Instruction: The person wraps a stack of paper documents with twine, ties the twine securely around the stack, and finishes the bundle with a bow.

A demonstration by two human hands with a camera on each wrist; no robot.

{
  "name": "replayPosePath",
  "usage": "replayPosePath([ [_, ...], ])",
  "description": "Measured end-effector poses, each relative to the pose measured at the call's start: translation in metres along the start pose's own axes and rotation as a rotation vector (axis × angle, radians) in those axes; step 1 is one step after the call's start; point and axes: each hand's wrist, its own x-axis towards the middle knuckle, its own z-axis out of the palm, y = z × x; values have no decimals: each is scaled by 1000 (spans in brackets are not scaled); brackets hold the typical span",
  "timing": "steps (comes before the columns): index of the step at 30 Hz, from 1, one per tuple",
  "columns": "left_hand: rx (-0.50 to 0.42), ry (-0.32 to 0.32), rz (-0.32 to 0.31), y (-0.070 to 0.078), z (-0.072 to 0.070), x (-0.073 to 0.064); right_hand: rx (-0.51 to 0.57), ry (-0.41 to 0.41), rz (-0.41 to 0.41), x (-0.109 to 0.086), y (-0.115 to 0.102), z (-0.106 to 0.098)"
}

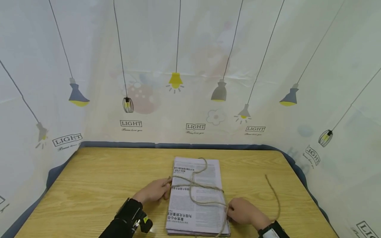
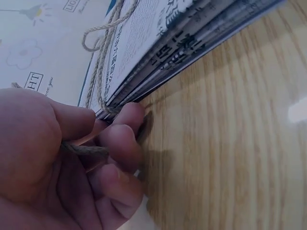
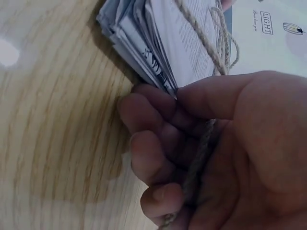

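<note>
A folded stack of newspapers [image 1: 181,201] lies on the table, with twine [image 1: 208,202] crossing and looping over its top. At the stack's left edge is my left hand [image 1: 153,191]. In the left wrist view its curled fingers hold a length of twine [image 2: 86,149], and the fingertips are close against the papers' edge. Along the right edge, my right hand [image 1: 245,211] has its thumb and forefinger at the side of the stack. The right wrist view shows twine [image 3: 196,167] running through its curled fingers. The underside of the stack is hidden.
A loose tail of twine [image 1: 278,200] lies on the wooden table [image 1: 104,178] beyond my right hand. Behind the table's dark edge hangs a pale curtain [image 1: 166,39] printed with lamps. A wrist camera [image 1: 144,223] is strapped to my left wrist.
</note>
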Motion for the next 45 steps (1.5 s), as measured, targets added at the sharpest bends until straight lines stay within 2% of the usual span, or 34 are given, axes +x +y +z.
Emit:
replayPosePath([
  [3,-7,40,-19,-1,0,1,22,-7,-2,0,-1,1],
  [7,48,147,-45,0,-1,-3,0,14,-22,3,1,-1],
  [10,170,227,-43,3,-6,-10,15,21,-64,6,3,-7],
  [13,316,274,-43,7,-14,-19,91,-5,-104,9,3,-18],
  [17,494,306,-55,13,-24,-31,193,-43,-125,13,2,-35],
  [21,627,349,-31,19,-32,-39,210,-22,-123,15,-3,-49],
  [26,711,409,47,25,-43,-50,201,103,-154,13,-10,-60],
  [30,780,456,167,27,-54,-61,233,222,-165,11,-14,-65],
  [33,838,491,230,27,-63,-70,253,304,-157,11,-16,-68],
  [39,925,544,267,25,-78,-83,259,443,-137,8,-19,-74],
  [45,918,633,300,29,-87,-89,231,554,-142,6,-19,-81],
])
